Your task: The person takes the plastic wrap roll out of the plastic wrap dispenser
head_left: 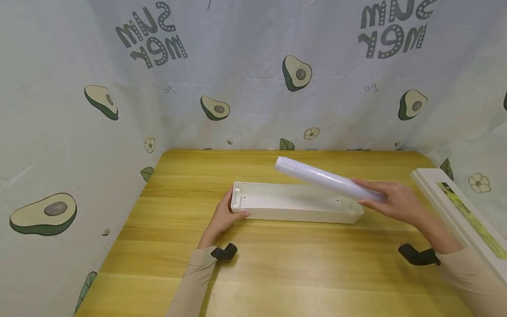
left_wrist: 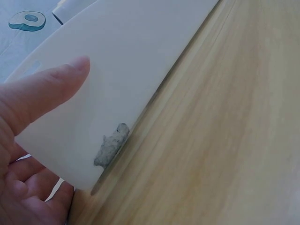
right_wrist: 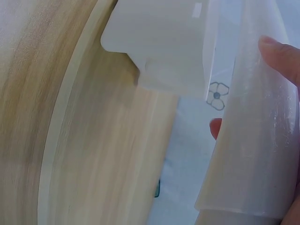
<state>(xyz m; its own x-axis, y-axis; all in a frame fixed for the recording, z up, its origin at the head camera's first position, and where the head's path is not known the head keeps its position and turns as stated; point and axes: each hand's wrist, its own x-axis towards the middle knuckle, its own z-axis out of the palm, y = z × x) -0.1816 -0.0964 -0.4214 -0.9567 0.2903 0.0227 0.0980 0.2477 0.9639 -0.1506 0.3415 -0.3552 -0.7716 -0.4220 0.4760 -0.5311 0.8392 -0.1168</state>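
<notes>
A long white open-topped box point(head_left: 297, 215) lies on the wooden table. My left hand point(head_left: 224, 216) grips its left end, thumb on the front wall and fingers round the end. A ragged grey patch point(left_wrist: 111, 147) marks that wall in the left wrist view. My right hand point(head_left: 402, 202) holds a roll of cling film point(head_left: 317, 175) by its right end. The roll slants above the box, left end higher and farther back, right end low by the box's right end. In the right wrist view, the thumb lies along the glossy roll point(right_wrist: 253, 150).
A long white lid point(head_left: 461, 211) with a yellow-green label lies along the table's right side. Pale curtains point(head_left: 253, 110) printed with avocados hang behind and beside the table point(head_left: 277, 273). A black wrist mount point(head_left: 224, 252) sits on the left sleeve, another point(head_left: 417, 255) on the right.
</notes>
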